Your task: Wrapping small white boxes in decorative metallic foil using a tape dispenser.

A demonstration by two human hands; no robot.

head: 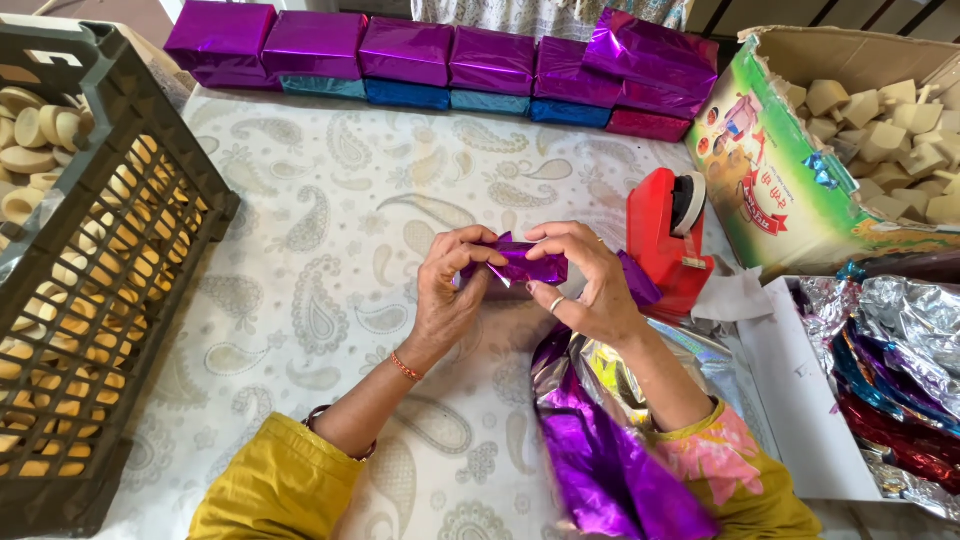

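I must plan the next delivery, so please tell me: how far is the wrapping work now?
Done: wrapped foil blocks stand stacked in a row at the table's far edge. In hand: the left hand and right hand together fold purple foil around one small piece. Left: many bare pieces fill the black crate and the cardboard box; loose foil sheets wait.
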